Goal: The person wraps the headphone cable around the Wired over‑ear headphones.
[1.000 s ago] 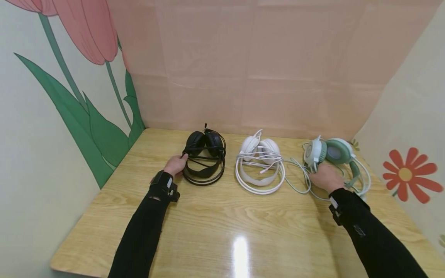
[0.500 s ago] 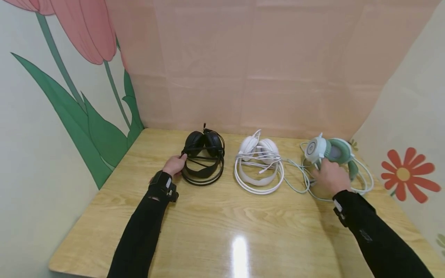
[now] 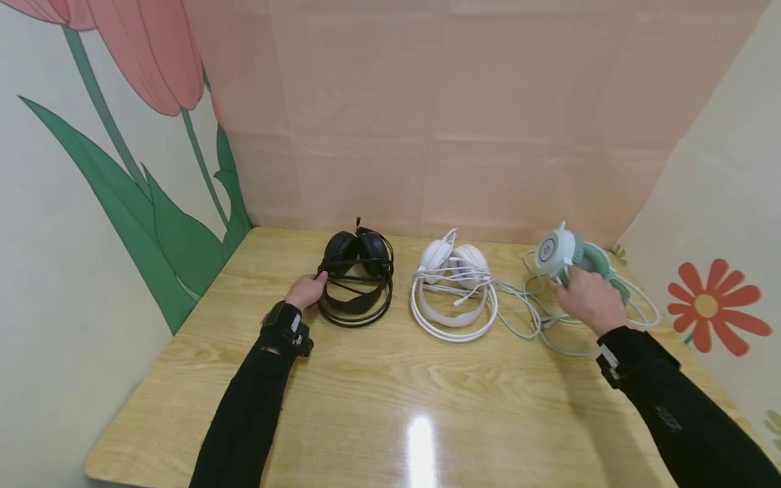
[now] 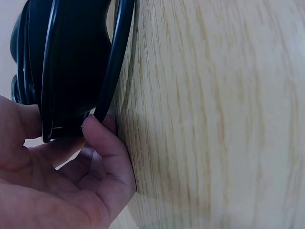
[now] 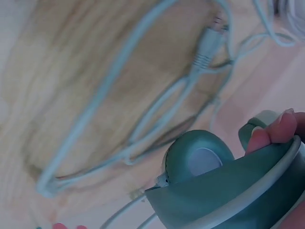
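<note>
Black headphones [image 3: 342, 249] with a coiled cable lie toward the table's back. My left hand [image 3: 305, 291] pinches them at the left side of the headband; in the left wrist view its fingers [image 4: 102, 138] curl under the black band. On the right, my right hand [image 3: 593, 299] grips mint-green and white headphones [image 3: 552, 254], raised and tilted with one round ear cup facing me. The right wrist view shows fingertips [image 5: 286, 128] over the green headband [image 5: 209, 191]. Their pale green cable [image 3: 525, 293] trails in loose loops on the table, its plug [image 5: 208, 46] showing.
White headphones [image 3: 468, 263] with a bundled white cable lie between the two hands, the green cable running right beside them. The wooden table [image 3: 390, 393] meets a pink covering [image 3: 439, 122] at the back. Painted walls stand left and right.
My right hand has lifted the green headphones a little and turned them, shifting slightly right. More of the cable loops now show on the table. My left hand stays at the black headphones.
</note>
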`<state>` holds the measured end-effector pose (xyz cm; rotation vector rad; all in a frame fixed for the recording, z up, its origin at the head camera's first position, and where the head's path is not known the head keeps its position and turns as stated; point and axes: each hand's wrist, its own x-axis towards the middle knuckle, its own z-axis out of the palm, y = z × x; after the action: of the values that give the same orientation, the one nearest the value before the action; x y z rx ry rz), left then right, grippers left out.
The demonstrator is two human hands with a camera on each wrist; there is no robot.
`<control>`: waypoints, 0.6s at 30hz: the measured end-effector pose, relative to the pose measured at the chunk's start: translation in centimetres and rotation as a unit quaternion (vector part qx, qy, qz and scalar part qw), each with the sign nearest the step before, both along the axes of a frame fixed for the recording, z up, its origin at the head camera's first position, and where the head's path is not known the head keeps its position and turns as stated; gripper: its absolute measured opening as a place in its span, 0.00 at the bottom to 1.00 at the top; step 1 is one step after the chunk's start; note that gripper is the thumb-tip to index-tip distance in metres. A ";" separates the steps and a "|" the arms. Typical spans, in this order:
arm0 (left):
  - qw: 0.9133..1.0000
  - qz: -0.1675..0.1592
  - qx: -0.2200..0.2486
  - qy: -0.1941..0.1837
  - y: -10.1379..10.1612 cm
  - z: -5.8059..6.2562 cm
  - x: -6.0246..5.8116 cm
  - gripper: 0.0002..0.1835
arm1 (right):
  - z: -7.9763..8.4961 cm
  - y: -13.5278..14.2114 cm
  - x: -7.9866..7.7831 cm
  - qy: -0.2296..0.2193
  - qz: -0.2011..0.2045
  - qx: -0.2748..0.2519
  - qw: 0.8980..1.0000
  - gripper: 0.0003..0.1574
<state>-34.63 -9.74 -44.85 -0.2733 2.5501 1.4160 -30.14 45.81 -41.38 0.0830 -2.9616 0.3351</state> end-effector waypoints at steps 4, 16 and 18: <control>1.000 0.003 0.007 0.000 0.0 0.0 0.0 0.28 | 1.4 -1.2 0.3 0.025 0.002 0.000 1.000 0.27; 1.000 0.000 -0.014 0.015 -0.2 -0.2 0.0 0.25 | 6.4 -5.9 1.9 0.062 0.040 -0.070 0.995 0.28; 1.000 -0.001 -0.018 0.019 -0.1 -0.1 0.0 0.25 | 7.3 -6.7 2.2 0.053 0.047 -0.097 0.993 0.30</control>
<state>-34.60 -9.89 -45.00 -0.2535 2.6069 1.3887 -27.93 39.09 -34.13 0.2095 -2.8101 0.6085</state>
